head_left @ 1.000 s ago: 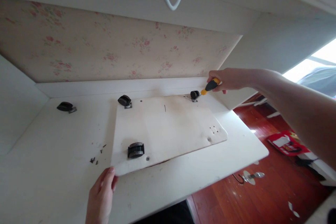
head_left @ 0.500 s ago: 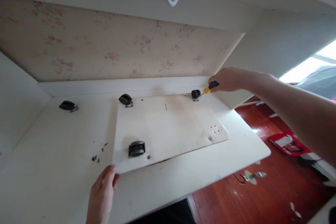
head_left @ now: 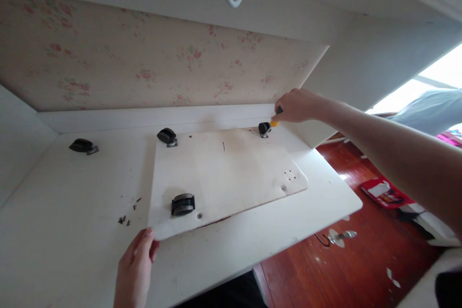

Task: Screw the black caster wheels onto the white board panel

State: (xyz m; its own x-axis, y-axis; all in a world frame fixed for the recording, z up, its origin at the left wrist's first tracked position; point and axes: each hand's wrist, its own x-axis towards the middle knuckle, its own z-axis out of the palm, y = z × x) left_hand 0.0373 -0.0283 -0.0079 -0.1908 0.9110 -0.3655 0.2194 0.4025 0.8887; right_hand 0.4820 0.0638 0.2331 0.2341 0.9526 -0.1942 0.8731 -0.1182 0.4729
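A white board (head_left: 231, 168) lies flat on a white desk top, with casters on three of its corners. My left hand (head_left: 135, 260) pinches its near left corner. In my right hand (head_left: 298, 105) is a screwdriver (head_left: 275, 123) with a black and yellow handle, mostly hidden by the fingers. Its tip meets the metal plate of the far right caster (head_left: 264, 128). The far left caster (head_left: 167, 136) and the near left caster (head_left: 183, 204) stand on the board. At the near right corner are several bare screw holes (head_left: 289, 174).
A loose caster (head_left: 82, 145) lies on the desk (head_left: 104, 178) left of the board, with several small screws (head_left: 124, 220) nearer me. Floral wallpaper (head_left: 180, 67) backs the desk. Right of the desk, a metal hook piece (head_left: 336, 237) and a red bag (head_left: 386, 192) lie on the wooden floor.
The view has shifted slightly, so the scene sits a little further left. My right hand has turned round the screwdriver handle, covering more of it. My left hand keeps its hold.
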